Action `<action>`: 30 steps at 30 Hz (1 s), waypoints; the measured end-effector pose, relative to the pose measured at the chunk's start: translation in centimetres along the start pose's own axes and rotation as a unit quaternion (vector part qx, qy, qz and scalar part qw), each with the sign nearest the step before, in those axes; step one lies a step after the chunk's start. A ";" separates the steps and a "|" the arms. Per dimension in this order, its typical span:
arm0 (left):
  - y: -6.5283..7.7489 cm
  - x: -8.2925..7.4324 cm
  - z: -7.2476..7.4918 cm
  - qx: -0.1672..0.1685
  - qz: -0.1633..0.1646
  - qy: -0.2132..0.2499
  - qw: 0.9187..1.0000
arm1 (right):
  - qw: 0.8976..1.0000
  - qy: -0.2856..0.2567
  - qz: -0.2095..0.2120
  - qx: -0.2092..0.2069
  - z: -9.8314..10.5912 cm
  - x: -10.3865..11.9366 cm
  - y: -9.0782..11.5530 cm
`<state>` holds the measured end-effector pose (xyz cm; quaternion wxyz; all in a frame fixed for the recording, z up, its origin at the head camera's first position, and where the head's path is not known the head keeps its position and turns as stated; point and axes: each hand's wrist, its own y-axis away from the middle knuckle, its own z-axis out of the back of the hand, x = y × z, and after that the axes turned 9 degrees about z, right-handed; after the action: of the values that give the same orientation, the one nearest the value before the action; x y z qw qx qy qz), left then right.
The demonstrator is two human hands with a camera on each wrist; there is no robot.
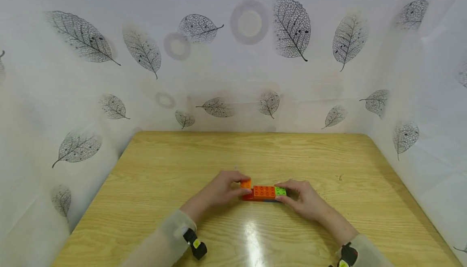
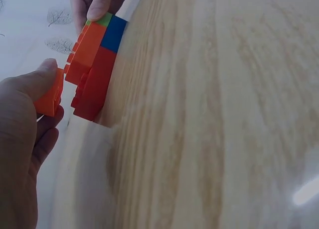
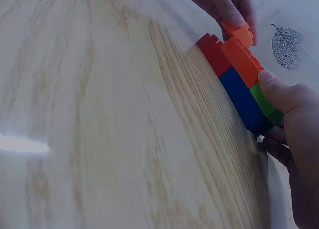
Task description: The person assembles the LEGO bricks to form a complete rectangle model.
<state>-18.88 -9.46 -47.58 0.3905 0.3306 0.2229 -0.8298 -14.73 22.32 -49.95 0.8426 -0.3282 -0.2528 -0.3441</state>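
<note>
My left hand (image 1: 225, 188) pinches a small orange brick (image 2: 50, 99) between thumb and fingers. It is held just above the bare studs at the left end of a red brick (image 2: 98, 83). The red brick lies end to end with a blue brick (image 3: 244, 103), forming the bottom row. On top sit a longer orange brick (image 1: 264, 192) and a green brick (image 3: 265, 103) at the right end. My right hand (image 1: 305, 199) grips that right end, thumb on the near side and fingers behind; they partly cover the green brick.
The bricks stand on a wooden table (image 1: 182, 153) with a bright glare patch near its front. White cloth (image 1: 233, 76) printed with dark leaves hangs behind the table and along both sides.
</note>
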 end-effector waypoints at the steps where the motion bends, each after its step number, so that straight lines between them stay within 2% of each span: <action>1: 0.1 -0.1 -0.1 0.002 0.003 0.000 1.000 | 1.000 0.000 0.000 0.000 0.0 0.0 0.0; 6: 0.5 -0.3 -0.7 0.014 0.041 0.000 0.999 | 1.000 -0.002 -0.002 0.000 0.1 -0.1 0.0; 10: 0.8 -0.4 -1.0 0.015 0.057 -0.015 0.998 | 1.000 -0.004 0.002 0.002 0.0 -0.2 0.1; 30: 1.0 -0.6 -1.8 -0.009 0.045 -0.043 0.998 | 1.000 -0.018 -0.001 -0.003 -0.1 -0.4 0.2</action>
<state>-17.09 -8.67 -48.44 0.4398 0.3007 0.1981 -0.8228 -14.79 22.54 -50.35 0.8367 -0.3368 -0.2671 -0.3394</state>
